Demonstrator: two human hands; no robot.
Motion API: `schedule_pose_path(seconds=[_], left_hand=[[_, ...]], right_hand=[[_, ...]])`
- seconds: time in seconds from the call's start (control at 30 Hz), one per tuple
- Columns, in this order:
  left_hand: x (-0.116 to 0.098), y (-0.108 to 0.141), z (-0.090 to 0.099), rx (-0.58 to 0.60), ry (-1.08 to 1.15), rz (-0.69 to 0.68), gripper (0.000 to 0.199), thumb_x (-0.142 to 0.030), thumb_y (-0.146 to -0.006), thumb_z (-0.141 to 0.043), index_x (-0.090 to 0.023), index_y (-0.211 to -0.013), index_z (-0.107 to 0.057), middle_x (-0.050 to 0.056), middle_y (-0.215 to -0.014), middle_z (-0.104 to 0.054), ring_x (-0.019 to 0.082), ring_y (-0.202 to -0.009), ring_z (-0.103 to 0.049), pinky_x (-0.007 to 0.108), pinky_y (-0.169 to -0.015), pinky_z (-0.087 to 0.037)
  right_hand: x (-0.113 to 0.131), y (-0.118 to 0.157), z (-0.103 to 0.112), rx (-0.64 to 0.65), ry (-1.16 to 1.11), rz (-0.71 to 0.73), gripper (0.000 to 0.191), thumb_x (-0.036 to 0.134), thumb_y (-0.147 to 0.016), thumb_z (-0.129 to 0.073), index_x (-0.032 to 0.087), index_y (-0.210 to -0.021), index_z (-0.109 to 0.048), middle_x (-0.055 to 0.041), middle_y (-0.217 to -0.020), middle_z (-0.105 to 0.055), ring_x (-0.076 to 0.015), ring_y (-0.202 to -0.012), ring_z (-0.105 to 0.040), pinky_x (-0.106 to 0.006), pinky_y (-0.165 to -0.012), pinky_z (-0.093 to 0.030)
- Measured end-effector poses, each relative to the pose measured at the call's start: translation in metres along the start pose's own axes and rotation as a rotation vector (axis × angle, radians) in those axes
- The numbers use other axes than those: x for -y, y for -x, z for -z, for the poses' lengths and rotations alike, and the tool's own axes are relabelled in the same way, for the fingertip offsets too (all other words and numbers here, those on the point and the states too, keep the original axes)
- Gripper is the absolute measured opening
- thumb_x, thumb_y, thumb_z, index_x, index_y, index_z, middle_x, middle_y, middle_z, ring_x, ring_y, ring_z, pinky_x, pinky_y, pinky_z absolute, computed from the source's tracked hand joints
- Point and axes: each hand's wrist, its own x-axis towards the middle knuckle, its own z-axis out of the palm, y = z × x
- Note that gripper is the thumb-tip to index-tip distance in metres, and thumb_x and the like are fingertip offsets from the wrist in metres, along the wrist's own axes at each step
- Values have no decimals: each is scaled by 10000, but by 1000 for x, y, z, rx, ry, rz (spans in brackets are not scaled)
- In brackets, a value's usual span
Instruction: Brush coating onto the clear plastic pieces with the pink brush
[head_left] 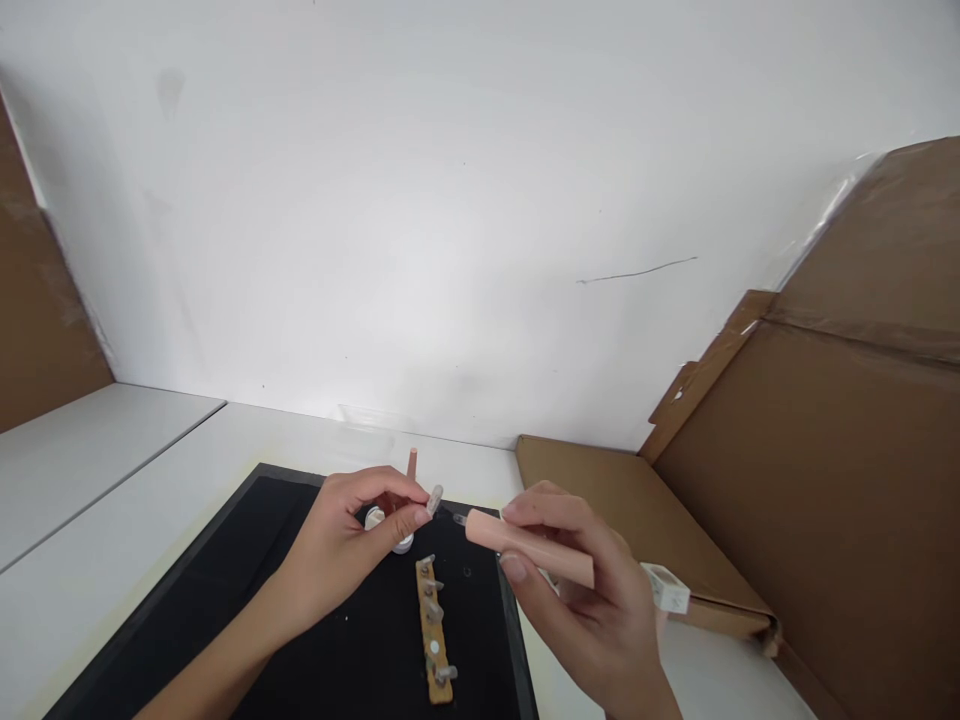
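- Two hands over the black rectangular mat (360,640) on the white table (142,485), both loaded.
- Left hand (349,530): thumb and index pinching a small clear capsule-shaped piece (436,497), near the mat's far edge; piece tilted, upper end leaning right.
- Right hand (600,595): thumb below, fingers above, pinching a smooth pale-pink cylinder (529,548) across the mat's right edge.
- Key relation: cylinder's long axis slants from lower right to upper left, its small clear tip (460,519) aimed toward the clear piece. Tip and piece look apart, narrow gap; exact depth can't tell.
- Clear piece lies just left of that tip, steeper than the cylinder, so the two axes aren't in line. Left hand is the nearer one to it, already gripping.
- On the mat, below the gap: tan flat strip (433,628) carrying several clear pieces, long axis running near to far, untouched.
- Toward the mat's far edge, partly behind the left fingers: white round container (403,545), plus thin pink stick (412,464); contact unclear.
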Motion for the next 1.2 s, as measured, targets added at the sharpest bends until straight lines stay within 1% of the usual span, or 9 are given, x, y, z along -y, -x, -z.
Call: schedule_pose_path(seconds=[0.17, 0.4, 0.53, 0.7, 0.83, 0.93, 1.03, 1.2], left_hand=[[0, 0, -1, 3, -2, -51, 76, -185, -801, -655, -171, -773, -724, 27, -667, -696, 150, -613, -600, 254, -602, -475], [-1, 1, -3, 27, -4, -65, 98, -164, -804, -649, -169, -767, -740, 32, -687, -713, 146, -629, -623, 235, -605, -486], [-3, 1, -3, 36, -10, -41, 107, -178, -808, -649, -160, -752, -739, 24, -668, -700, 133, -615, -607, 219, -597, -471], [-3, 3, -1, 70, 9, 55, 163, -264, -838, -638, -157, -761, -733, 21, -646, -676, 128, -603, -572, 223, -597, -456], [-1, 2, 0, 68, 47, 110, 172, -293, -833, -640, -158, -772, -727, 25, -652, -688, 129, -597, -577, 229, -602, -460], [0, 0, -1, 57, 89, 108, 119, -265, -807, -663, -166, -777, -721, 7, -629, -682, 122, -596, -589, 215, -600, -465], [-1, 0, -2, 59, 118, 97, 82, -243, -797, -675, -177, -779, -720, -6, -627, -689, 116, -599, -601, 203, -604, -474], [0, 2, -3, 65, 143, 100, 94, -248, -818, -655, -182, -803, -721, 21, -719, -743, 118, -610, -604, 207, -599, -483]], right_hand=[[-2, -2, 1, 53, -58, 29, 191, 76, -817, -571, 226, -934, -588, 8, -716, -589, -132, -606, -548, -242, -528, -458], [-2, -1, 0, 67, -24, 36, 221, 51, -823, -563, 226, -957, -580, 3, -746, -593, -132, -616, -550, -238, -527, -463], [-4, 2, 1, 55, 24, 30, 189, 60, -845, -557, 222, -941, -573, -1, -751, -583, -132, -625, -549, -234, -523, -455], [-7, 1, 2, 17, 90, 8, 180, 62, -858, -544, 219, -938, -584, -3, -738, -578, -134, -629, -538, -233, -519, -436], [-5, 0, 0, -38, 50, 19, 182, 79, -857, -557, 229, -959, -572, 7, -739, -580, -131, -637, -530, -238, -553, -441], [-2, 0, -1, 4, -1, 35, 181, 94, -857, -570, 232, -973, -570, 1, -768, -594, -134, -650, -550, -238, -557, -457], [1, 1, -2, 59, 14, 24, 181, 88, -862, -565, 228, -977, -570, 1, -767, -597, -127, -636, -558, -229, -539, -453], [-1, 2, 1, 40, 95, 14, 199, 53, -859, -542, 214, -973, -570, -9, -781, -607, -124, -661, -566, -227, -563, -456]])
